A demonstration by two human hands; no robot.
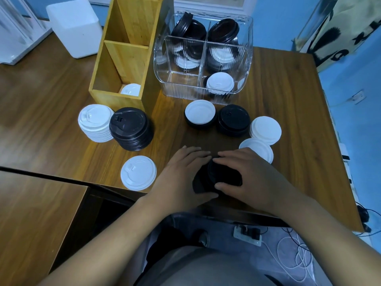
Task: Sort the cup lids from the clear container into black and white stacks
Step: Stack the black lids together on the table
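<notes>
Both hands meet at the near middle of the wooden table (288, 96), closed around a small pile of black lids (218, 179). The left hand (183, 176) cups the pile's left side, fingers curved over the far edge and thumb tucked against the near edge. The right hand (253, 174) covers the right side, fingertips laid over the top and thumb pressed to the near rim. Both hands hold the pile; how many lids it has cannot be told.

To the left stand two sorted stacks that touch each other: the white stack (95, 122) and, just to its right, the black stack (131, 129). A single white lid (138, 172) lies near the table's near edge, left of the left hand.

Far of the hands sits the clear container (165, 65), divided into compartments. Black lids (223, 30) lean in its far sections, and a white lid (220, 82) rests in the near right one. Just near of the container, a white lid on black ones (200, 114) sits beside a low black pile (233, 119). To the right of these, two white piles (266, 130) overlap, the nearer one partly hidden behind the right hand.

A wooden organizer (123, 54) stands left of the container, with a white lid in its near slot (131, 89). A white box (75, 27) stands at the far left.
</notes>
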